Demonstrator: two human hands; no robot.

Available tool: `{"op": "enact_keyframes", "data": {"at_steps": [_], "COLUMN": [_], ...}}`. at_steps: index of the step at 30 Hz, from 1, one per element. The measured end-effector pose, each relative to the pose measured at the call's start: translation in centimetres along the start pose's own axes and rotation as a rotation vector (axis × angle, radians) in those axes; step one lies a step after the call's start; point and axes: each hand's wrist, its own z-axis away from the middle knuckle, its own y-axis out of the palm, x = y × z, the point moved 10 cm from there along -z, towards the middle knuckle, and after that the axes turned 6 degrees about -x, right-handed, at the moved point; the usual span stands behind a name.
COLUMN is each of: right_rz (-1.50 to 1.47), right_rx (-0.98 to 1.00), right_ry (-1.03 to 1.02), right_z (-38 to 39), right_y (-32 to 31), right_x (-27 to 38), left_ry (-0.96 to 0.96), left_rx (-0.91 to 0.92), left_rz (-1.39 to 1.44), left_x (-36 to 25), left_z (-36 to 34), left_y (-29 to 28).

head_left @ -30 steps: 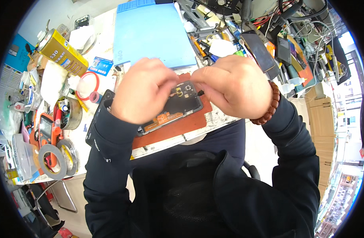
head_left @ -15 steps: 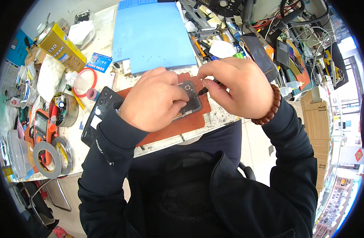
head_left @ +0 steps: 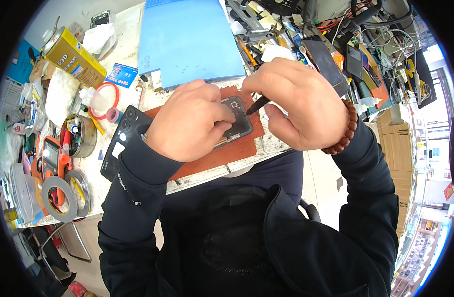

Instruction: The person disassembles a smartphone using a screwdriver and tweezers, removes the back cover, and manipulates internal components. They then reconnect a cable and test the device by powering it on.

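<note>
An opened phone lies on a reddish-brown mat, its inner parts showing. My left hand covers its left part, fingers curled down on it; what they hold, if anything, is hidden. My right hand grips a dark pen-shaped tool, tip at the phone's right edge. A dark phone with a camera bump lies just left of my left hand.
A blue silicone mat lies behind the phone. A yellow can, metal tin, orange meter and tape rolls crowd the left. Tools, cables and a black phone fill the back right.
My left hand moved right over the opened phone between the first frame and the middle one. My right hand has shifted right, and more of the dark tool now shows in it.
</note>
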Motion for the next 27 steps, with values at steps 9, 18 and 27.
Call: {"op": "enact_keyframes", "data": {"at_steps": [9, 18, 27], "right_rz": [0.09, -0.009, -0.094], "right_rx": [0.104, 0.094, -0.075], "right_ry": [0.152, 0.198, 0.157], "right_z": [-0.2, 0.4, 0.4], "right_y": [0.8, 0.9, -0.8], "right_x": [-0.7, -0.7, 0.2], "left_ry": [-0.007, -0.011, -0.01], "left_rx": [0.007, 0.006, -0.032], "left_rz": [0.001, -0.01, -0.011], "left_x": [0.0, 0.1, -0.2], "left_z": [0.1, 0.1, -0.2], "left_y": [0.0, 0.1, -0.2]}}
